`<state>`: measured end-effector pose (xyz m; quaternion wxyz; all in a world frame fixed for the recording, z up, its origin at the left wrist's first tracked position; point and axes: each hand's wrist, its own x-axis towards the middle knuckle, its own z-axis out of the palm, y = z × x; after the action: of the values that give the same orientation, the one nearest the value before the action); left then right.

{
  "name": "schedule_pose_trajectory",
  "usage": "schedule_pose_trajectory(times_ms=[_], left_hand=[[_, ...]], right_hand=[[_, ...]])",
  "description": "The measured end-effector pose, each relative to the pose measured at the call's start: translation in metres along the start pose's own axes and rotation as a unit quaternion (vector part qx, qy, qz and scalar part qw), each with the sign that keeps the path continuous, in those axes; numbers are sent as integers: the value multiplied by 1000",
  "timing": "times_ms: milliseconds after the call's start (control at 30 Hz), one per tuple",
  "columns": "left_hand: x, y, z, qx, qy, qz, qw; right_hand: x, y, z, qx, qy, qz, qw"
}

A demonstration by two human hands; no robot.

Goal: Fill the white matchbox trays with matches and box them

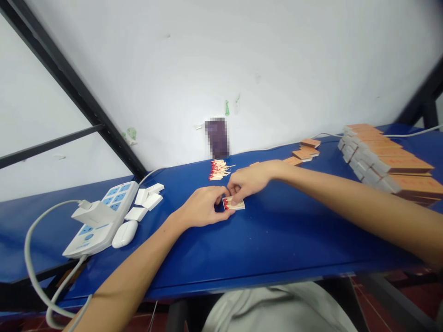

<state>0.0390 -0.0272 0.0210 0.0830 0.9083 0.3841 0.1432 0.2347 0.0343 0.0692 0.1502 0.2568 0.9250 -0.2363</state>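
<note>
A small white matchbox tray (241,207) holding red-tipped matches lies on the blue table, right in front of me. My left hand (203,207) grips the tray at its left end, thumb along the near side and fingers curled at the far side. From above, my right hand (252,180) has its thumb down on the matches inside, its other fingers curled at the tray's far edge and partly hidden. Just beyond both hands is a loose pile of red-headed matches (218,170).
White tray pieces (152,201) lie at left, beside a white earbud case (125,234) and a power strip (119,196) with a plugged-in charger and cable. Orange matchbox covers (310,143) lie back right. Bundled orange boxes (408,163) stand far right. A blurred dark object (217,138) leans on the wall.
</note>
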Motion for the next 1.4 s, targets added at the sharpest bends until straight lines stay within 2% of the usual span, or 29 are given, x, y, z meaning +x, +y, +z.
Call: schedule_pose_trajectory(times_ms=[467,833,1400], left_hand=[[0,-1,0,2,0,3,1000],[0,0,0,1,6,4,1000],[-1,-2,-2,15,-17,2,1000]], right_hand=[[-4,-3,-4,-13,1,30,999],[1,-4,3,-28,15,6,999],[1,16,-4,140,-14,-2,990]])
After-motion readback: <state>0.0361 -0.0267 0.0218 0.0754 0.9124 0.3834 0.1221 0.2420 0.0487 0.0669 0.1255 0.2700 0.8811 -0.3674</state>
